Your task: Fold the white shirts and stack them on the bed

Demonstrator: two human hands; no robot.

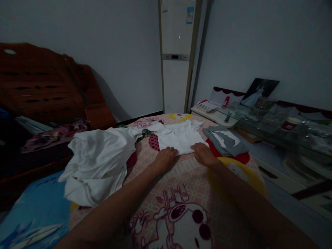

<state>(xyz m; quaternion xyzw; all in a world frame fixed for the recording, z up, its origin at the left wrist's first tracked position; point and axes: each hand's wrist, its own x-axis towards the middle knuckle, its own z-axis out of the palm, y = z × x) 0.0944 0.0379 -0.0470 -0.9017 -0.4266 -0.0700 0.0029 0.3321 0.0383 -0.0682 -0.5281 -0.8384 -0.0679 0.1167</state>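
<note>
A white shirt [178, 138] lies spread on the patterned cloth [155, 183], its near edge straight and its far part creased. My left hand [166, 158] is closed on the left end of that near edge, fingers curled over the fabric. At the right end, my right hand [203, 154] pinches the same edge between thumb and fingers. A folded grey garment [225, 141] with a white print rests just right of my right hand. To the left of my left forearm is a heap of crumpled white clothing [101, 159].
A wooden bench [38, 83] stands at the left, with a blue cloth [41, 207] in front of it. A tall white cabinet-like unit [175, 83] fills the far corner. On the right, a glass-topped stand [261, 119] holds a paper cup [291, 123], a red bottle [226, 101] and a picture [260, 90].
</note>
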